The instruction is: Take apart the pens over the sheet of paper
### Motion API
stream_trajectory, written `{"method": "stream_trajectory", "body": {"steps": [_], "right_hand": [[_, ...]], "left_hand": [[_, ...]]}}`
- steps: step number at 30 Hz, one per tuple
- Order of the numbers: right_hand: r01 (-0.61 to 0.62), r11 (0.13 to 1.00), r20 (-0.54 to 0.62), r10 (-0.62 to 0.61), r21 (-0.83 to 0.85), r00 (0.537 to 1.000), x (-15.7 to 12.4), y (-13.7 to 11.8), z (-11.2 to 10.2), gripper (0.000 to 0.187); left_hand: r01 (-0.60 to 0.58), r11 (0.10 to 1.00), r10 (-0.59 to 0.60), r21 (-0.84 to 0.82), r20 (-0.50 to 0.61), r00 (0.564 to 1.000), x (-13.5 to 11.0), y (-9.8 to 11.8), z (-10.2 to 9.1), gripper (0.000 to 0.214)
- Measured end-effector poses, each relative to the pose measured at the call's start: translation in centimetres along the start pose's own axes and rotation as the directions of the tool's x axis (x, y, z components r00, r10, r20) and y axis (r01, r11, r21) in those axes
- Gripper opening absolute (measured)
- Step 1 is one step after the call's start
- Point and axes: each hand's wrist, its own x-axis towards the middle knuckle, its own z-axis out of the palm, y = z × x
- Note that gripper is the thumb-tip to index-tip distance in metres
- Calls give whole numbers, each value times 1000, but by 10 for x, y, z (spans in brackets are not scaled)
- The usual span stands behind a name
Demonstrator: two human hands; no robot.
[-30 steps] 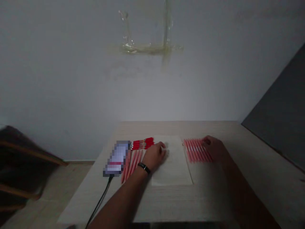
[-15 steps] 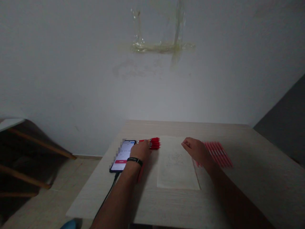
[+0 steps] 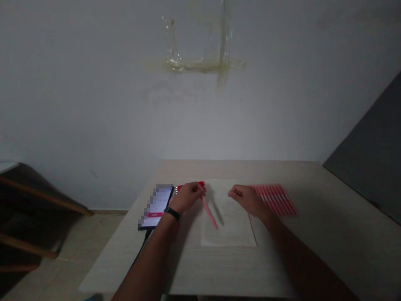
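Left hand [image 3: 187,198] with fingers pinching a slim pink pen [image 3: 209,212], pen tilted over a white paper sheet [image 3: 228,228], red pen cluster [image 3: 201,184] at the far side of that hand, black smartphone [image 3: 156,207] just left, right hand [image 3: 247,198] empty with fingers loosely curled, near a flat row of pink pens [image 3: 274,200] to its far right, pale wooden table [image 3: 313,251] beneath

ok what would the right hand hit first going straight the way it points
Probably the pink pen in the left hand, near its fingertips, after crossing the paper sheet; depth is hard to judge.
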Motion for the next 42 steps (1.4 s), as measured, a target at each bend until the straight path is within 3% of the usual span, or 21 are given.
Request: {"method": "stream_trajectory", "body": {"steps": [2,4,11,14,19,22,31,36,42], "right_hand": [[-15,997,63,10,78,998,0,-2,1,31],[-44,989,84,33,142,996,0,-3,0,36],[-175,978,31,172,112,985,2,4,-6,34],[-170,977,47,165,131,985,3,9,-5,36],[-135,984,44,131,113,990,2,12,-1,37],[-92,993,38,90,72,995,2,12,-1,37],[127,991,-45,-129,-30,991,3,4,-7,25],[191,980,-30,-190,61,981,0,-6,-13,16],[158,987,-69,-156,23,985,-1,-8,-18,19]], "left_hand": [[7,970,-21,-241,-53,998,2,-1,2,23],[20,930,-50,-368,-73,996,3,0,6,28],[-10,895,6,-447,-12,1000,3,3,17,32],[-14,924,17,-383,5,1000,1,4,24,28],[-142,988,141,56,13,990,-4,16,32,28],[-185,972,177,143,70,982,-6,22,35,28],[-237,971,231,21,153,961,-4,15,35,33],[-152,985,164,-76,204,965,-1,9,34,44],[-195,981,194,3,104,976,-2,14,32,30]]}}
